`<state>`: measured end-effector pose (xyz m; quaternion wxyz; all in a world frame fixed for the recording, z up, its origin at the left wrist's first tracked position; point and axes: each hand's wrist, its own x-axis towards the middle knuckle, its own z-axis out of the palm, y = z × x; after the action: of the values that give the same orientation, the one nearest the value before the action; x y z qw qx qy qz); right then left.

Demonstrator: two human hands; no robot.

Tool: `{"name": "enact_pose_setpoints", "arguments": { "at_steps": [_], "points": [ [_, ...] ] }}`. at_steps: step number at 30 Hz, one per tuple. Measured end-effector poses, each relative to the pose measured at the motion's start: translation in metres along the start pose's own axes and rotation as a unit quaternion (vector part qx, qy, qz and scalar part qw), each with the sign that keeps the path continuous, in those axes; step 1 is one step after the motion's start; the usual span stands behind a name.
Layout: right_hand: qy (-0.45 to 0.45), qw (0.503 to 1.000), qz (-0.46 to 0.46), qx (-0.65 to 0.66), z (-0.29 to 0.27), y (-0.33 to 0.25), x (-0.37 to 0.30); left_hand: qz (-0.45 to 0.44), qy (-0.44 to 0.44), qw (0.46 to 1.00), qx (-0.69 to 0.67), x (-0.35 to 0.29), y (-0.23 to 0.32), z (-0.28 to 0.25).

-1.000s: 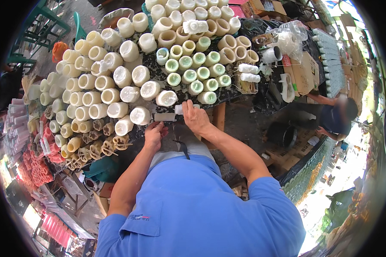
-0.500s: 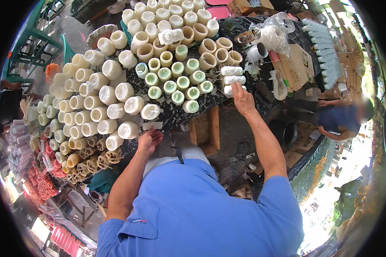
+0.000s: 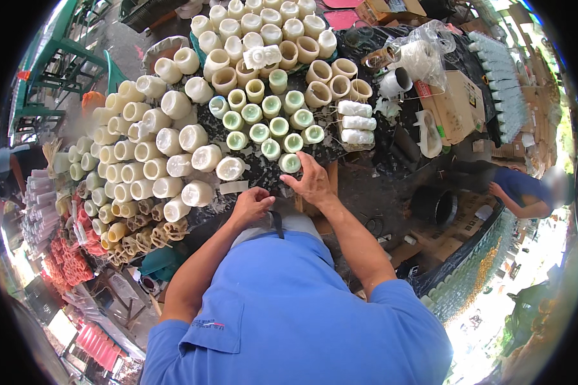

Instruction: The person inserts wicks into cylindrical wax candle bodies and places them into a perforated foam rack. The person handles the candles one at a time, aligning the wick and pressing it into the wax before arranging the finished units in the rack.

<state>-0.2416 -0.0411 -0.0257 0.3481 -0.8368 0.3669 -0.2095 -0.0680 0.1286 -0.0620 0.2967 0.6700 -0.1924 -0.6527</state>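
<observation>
My right hand [image 3: 311,183] is at the table's near edge, thumb and fingers spread around the side of the nearest green candle [image 3: 289,163]. That candle stands upright at the front of a group of pale green candles [image 3: 259,133]. To its left, my left hand [image 3: 252,205] hovers by the edge with its fingers curled in and the tips close together; anything small between them is hidden. A flat pale strip [image 3: 234,187] lies on the dark table cover just beyond the left hand. Three white wrapped bundles [image 3: 357,122] are stacked in a row farther right.
Many cream candles and hollow wax cups [image 3: 175,104] crowd the table's left and back. A cardboard box [image 3: 459,106], plastic bags [image 3: 424,54] and a metal cup [image 3: 395,82] are at the right. Another person [image 3: 523,192] stands farther right.
My right hand has left the white bundles and come nearer and left to the front green candle. My left hand has moved right, off the pale strip, and its fingers have curled.
</observation>
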Motion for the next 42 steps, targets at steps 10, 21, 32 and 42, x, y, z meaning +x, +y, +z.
{"name": "enact_pose_setpoints", "arguments": {
  "at_steps": [10, 21, 32, 42],
  "points": [
    [0.024, 0.996, 0.05, 0.069, 0.004, -0.011, -0.023, 0.066, 0.021, 0.996, -0.058, -0.003, 0.041, 0.011],
    [-0.02, 0.983, 0.115, 0.143, 0.051, -0.018, -0.039, 0.228, 0.064, 0.963, 0.126, 0.031, 0.02, 0.003],
    [-0.021, 0.99, 0.102, 0.091, 0.067, -0.033, -0.037, 0.234, 0.006, 0.964, 0.122, 0.021, 0.022, -0.014],
    [0.079, 0.984, 0.159, 0.014, 0.055, -0.014, -0.026, 0.279, -0.07, 0.947, 0.144, 0.043, 0.041, 0.0]
  ]
}}
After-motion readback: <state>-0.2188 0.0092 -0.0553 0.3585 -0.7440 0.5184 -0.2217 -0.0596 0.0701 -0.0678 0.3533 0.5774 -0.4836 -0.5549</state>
